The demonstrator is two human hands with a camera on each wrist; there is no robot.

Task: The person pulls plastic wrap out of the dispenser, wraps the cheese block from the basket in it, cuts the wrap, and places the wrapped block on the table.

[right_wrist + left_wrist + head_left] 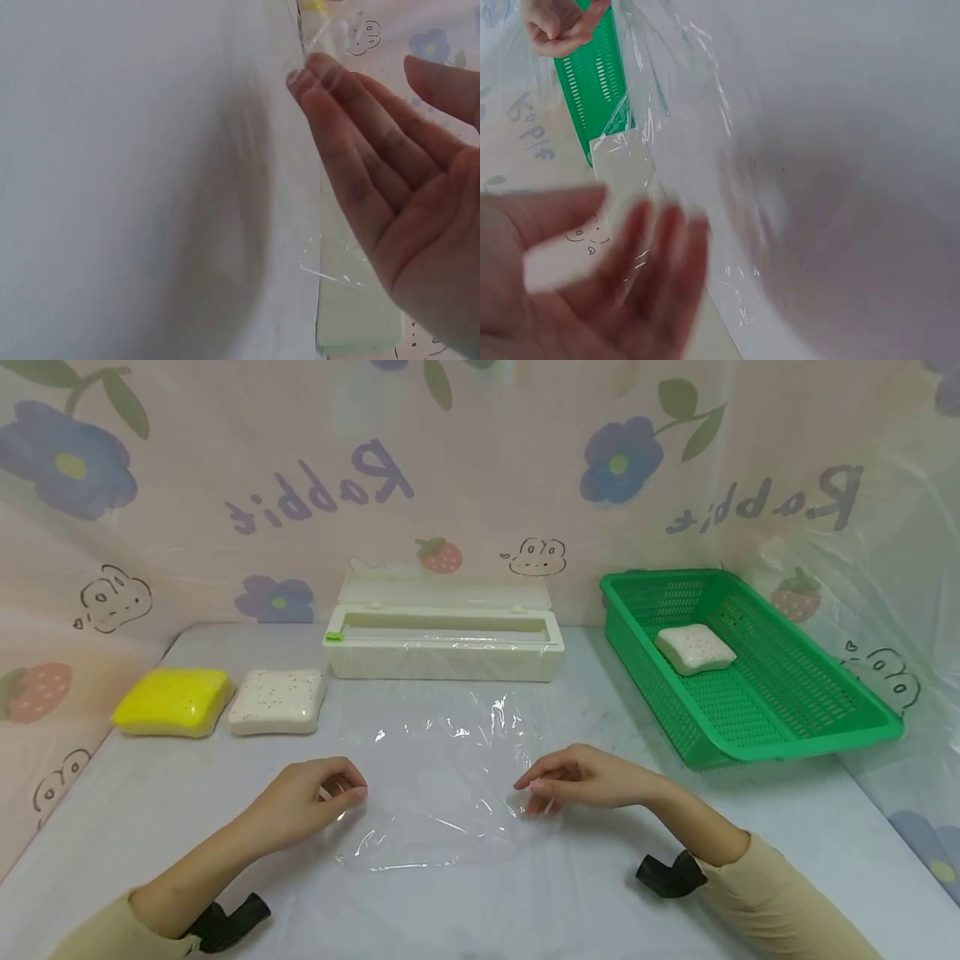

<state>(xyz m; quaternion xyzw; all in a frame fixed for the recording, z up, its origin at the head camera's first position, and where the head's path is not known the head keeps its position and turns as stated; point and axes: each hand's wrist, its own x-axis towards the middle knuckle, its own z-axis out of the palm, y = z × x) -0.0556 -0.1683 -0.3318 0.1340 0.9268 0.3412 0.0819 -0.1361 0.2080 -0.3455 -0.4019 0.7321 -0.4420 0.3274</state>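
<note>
A sheet of clear plastic film lies over the white tabletop in front of the cream film dispenser. My left hand is at the film's left edge, fingers loosely bent; in the left wrist view the thumb stands apart from the blurred fingers. On the opposite edge, my right hand has its fingertips against the film. The right wrist view shows that hand with fingers extended, thumb away from them, and film across the fingertips. Neither hand pinches anything.
Left of the dispenser sit a yellow pillow-shaped block and a speckled white one. A green plastic basket stands at the right, with another speckled white block inside. Behind everything hangs a printed curtain.
</note>
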